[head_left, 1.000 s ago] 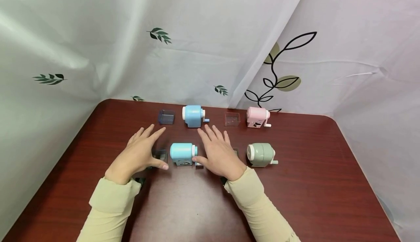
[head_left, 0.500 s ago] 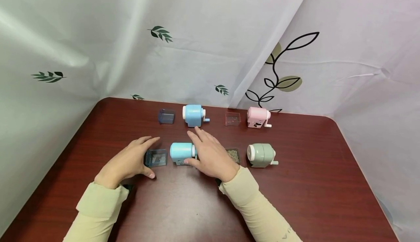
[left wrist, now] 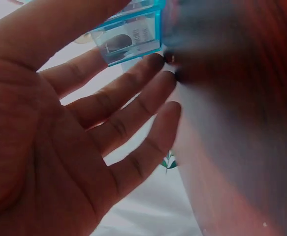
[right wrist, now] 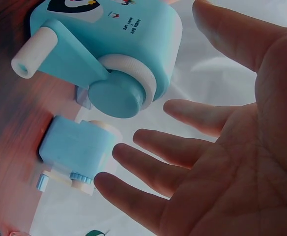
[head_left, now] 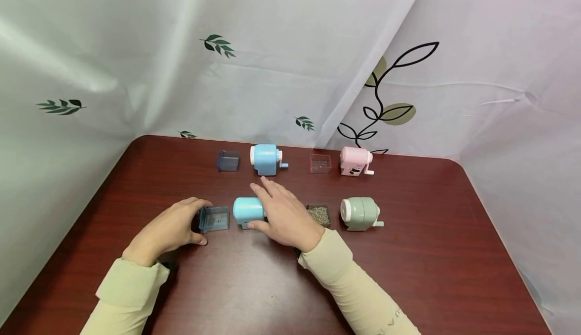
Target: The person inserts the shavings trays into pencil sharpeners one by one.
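My left hand [head_left: 169,227] reaches around the clear teal shavings tray [head_left: 215,219], thumb on its near side and fingers at its far left corner. In the left wrist view those fingers are extended, and the tray [left wrist: 131,37] shows beyond the thumb. My right hand [head_left: 287,215] hovers over the crank end of the turquoise pencil sharpener [head_left: 247,210], fingers spread. In the right wrist view this sharpener's body, crank and white ring [right wrist: 116,44] stand apart from the fingertips. From the head view, the crank is hidden under my right hand.
Behind stand a blue sharpener [head_left: 265,160] and a pink one [head_left: 355,162], each with a tray to its left: a bluish tray [head_left: 228,161] and a reddish tray [head_left: 320,164]. A green sharpener [head_left: 360,214] sits at right, beside a tray of shavings [head_left: 319,215].
My left hand has moved left and down around the teal tray. My right hand has shifted left over the turquoise sharpener, uncovering the tray of shavings.
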The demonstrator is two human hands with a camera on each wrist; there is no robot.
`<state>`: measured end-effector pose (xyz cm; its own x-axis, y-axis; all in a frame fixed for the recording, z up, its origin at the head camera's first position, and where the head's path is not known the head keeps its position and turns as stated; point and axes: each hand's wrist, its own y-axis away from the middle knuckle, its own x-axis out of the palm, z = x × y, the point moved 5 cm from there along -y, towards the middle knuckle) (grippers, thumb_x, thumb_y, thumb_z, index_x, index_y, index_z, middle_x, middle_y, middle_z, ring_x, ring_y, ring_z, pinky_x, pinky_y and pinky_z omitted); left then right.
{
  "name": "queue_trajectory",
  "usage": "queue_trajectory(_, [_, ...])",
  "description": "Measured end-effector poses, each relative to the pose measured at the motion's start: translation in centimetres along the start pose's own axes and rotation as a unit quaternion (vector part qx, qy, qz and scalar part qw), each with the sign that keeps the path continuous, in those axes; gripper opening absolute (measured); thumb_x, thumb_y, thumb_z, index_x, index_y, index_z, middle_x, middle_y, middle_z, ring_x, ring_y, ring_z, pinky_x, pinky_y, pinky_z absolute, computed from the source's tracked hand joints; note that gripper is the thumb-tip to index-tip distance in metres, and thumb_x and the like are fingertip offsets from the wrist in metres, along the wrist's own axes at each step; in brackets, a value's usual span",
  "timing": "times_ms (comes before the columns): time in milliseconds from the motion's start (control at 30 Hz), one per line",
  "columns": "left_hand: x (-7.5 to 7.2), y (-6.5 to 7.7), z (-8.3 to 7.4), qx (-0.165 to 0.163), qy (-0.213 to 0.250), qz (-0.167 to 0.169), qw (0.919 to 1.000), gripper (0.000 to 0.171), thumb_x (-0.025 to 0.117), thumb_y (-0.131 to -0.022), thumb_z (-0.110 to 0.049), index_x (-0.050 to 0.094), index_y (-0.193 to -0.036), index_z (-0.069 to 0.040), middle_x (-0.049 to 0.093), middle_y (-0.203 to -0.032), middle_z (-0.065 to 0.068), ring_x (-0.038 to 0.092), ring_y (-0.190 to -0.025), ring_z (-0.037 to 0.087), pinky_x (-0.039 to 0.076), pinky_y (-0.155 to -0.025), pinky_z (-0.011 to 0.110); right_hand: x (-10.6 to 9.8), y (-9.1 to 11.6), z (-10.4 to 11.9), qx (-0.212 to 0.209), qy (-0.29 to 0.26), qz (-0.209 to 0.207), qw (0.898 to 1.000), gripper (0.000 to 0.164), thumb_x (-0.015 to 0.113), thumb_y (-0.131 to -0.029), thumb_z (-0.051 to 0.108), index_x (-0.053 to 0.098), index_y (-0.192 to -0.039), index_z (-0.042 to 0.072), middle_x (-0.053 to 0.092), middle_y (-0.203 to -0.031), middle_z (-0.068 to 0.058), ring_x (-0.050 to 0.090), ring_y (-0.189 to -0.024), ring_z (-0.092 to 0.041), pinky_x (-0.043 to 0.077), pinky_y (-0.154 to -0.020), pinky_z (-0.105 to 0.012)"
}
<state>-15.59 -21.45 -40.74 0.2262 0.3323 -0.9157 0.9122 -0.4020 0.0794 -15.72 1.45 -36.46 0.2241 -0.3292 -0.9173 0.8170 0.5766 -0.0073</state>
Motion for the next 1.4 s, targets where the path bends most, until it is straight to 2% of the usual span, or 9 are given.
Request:
queue_trajectory(167, [0.1,0.1,0.2,0.009,0.0,-0.02,0.9998,0.059,0.092,-0.072,-0.018,0.065,-0.12,0.0,0.066,-0.115,0.012,0.063,-0.098,0.025,0.053,-0.084,0.047,0.3,-0.1,0.0,-0.002,-0.001,-0.001,1.0,0.08,0.074,-0.091,0.043,0.039,-0.154,0.01,0.031,-0.161,-0.016,0.035,-0.145,-0.032,0.033,-0.115,-0.047])
queue_trajectory(333, [0.0,0.1,0.4,0.016,0.005,-0.03,0.9994,0.055,0.091,-0.073,-0.017,0.066,-0.118,0.001,0.067,-0.112,0.01,0.062,-0.091,0.021,0.053,-0.08,0.043,0.4,-0.2,0.0,-0.007,0.003,-0.007,1.0,0.078,0.074,-0.091,0.042,0.04,-0.154,0.009,0.033,-0.16,-0.017,0.037,-0.144,-0.032,0.033,-0.115,-0.047])
queue_trajectory(1000, [0.1,-0.6,-0.7,0.047,0.005,-0.036,0.9983,0.054,0.092,-0.073,-0.019,0.067,-0.116,0.001,0.068,-0.111,0.009,0.064,-0.096,0.024,0.053,-0.084,0.046,0.5,-0.6,0.5,-0.034,0.007,-0.004,0.999,0.066,0.073,-0.094,0.032,0.046,-0.149,0.008,0.043,-0.155,-0.013,0.043,-0.14,-0.03,0.037,-0.112,-0.043])
queue_trajectory(1233, [0.1,-0.8,-1.0,0.061,0.004,-0.04,0.9973,0.054,0.092,-0.073,-0.019,0.067,-0.116,0.001,0.068,-0.111,0.009,0.065,-0.097,0.023,0.053,-0.086,0.046,0.9,-0.6,0.5,-0.057,0.014,-0.003,0.998,0.054,0.071,-0.096,0.02,0.051,-0.144,0.005,0.055,-0.144,-0.01,0.053,-0.131,-0.023,0.041,-0.109,-0.036])
queue_trajectory(1400, [0.3,-0.9,-1.2,0.068,0.005,-0.037,0.997,0.053,0.092,-0.073,-0.02,0.067,-0.116,0.0,0.068,-0.111,0.008,0.064,-0.096,0.022,0.053,-0.085,0.045,0.9,-0.6,0.4,-0.064,0.005,-0.004,0.998,0.052,0.071,-0.095,0.017,0.052,-0.142,0.005,0.059,-0.139,-0.008,0.057,-0.126,-0.022,0.046,-0.104,-0.035])
